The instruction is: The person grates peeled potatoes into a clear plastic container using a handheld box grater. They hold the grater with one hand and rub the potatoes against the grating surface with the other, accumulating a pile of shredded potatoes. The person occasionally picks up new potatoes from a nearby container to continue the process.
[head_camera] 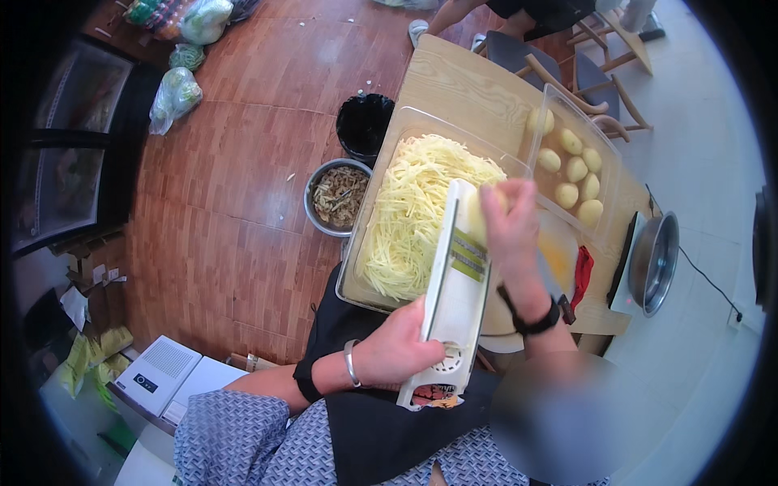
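Observation:
My left hand (pixel 401 343) grips the lower end of a white mandoline slicer (pixel 453 304), its thumb over the frame near the round vent. The slicer slants up and away from me, with green blade strips (pixel 468 255) across its middle. My right hand (pixel 512 222) presses a peeled potato (pixel 480 212) on the slicer's upper part, and the fingers hide some of it. Beneath the slicer's far end stands a clear plastic tub (pixel 349 276) heaped with pale shredded potato (pixel 419 188).
Right of the tub, a clear bin (pixel 614 182) holds several peeled potatoes (pixel 571 141) in liquid. A steel bowl (pixel 659 264) tilts at the table's right. Left on the floor are a bowl of peelings (pixel 340 197) and a black-lined bucket (pixel 364 124). Another person's legs (pixel 450 15) show beyond chairs (pixel 526 54).

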A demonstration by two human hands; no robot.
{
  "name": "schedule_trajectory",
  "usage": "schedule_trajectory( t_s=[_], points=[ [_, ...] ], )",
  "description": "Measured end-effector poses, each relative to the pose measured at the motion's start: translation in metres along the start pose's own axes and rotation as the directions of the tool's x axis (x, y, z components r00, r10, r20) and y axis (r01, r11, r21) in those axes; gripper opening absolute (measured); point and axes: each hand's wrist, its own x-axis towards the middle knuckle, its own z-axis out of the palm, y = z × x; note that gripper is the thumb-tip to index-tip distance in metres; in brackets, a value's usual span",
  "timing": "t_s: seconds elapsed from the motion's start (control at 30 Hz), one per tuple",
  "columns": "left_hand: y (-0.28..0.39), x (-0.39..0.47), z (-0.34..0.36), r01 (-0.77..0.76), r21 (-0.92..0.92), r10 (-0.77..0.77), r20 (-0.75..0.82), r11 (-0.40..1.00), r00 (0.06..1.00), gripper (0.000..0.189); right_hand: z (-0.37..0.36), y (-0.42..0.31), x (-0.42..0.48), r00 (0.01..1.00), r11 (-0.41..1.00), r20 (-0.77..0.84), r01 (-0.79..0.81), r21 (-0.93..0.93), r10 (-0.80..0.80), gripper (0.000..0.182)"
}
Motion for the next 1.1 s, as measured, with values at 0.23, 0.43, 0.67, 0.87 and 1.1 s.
schedule_trajectory(
  t_s=[0.23, 0.43, 0.67, 0.87, 1.1],
  points=[
    [-0.001, -0.008, -0.01, -0.054, -0.118, 0.045, -0.079, 0.992, 0.996, 0.058, -0.021, -0.014, -0.078, 0.943, 0.981, 0.273, 0.179, 0.073, -0.192, 0.027],
    [0.002, 0.0, -0.004, -0.045, 0.056, 0.044, 0.015, 0.997, 0.999, 0.057, -0.011, 0.002, -0.007, 0.994, 0.997, 0.099, 0.037, 0.065, -0.043, 0.024],
    [0.009, -0.002, 0.004, -0.013, 0.02, 0.012, 0.032, 1.0, 0.999, 0.059, -0.002, 0.012, -0.003, 0.999, 0.999, -0.005, 0.038, -0.017, -0.038, 0.021],
    [0.002, -0.004, -0.01, -0.079, -0.016, 0.078, -0.07, 0.997, 0.995, 0.057, -0.024, -0.011, -0.078, 0.945, 0.981, 0.27, 0.159, 0.107, -0.183, 0.025],
    [0.004, 0.001, 0.008, -0.025, 0.036, 0.024, 0.039, 0.999, 0.999, 0.055, -0.001, 0.011, 0.009, 1.0, 1.0, 0.012, -0.016, -0.002, 0.016, 0.029]
  ],
)
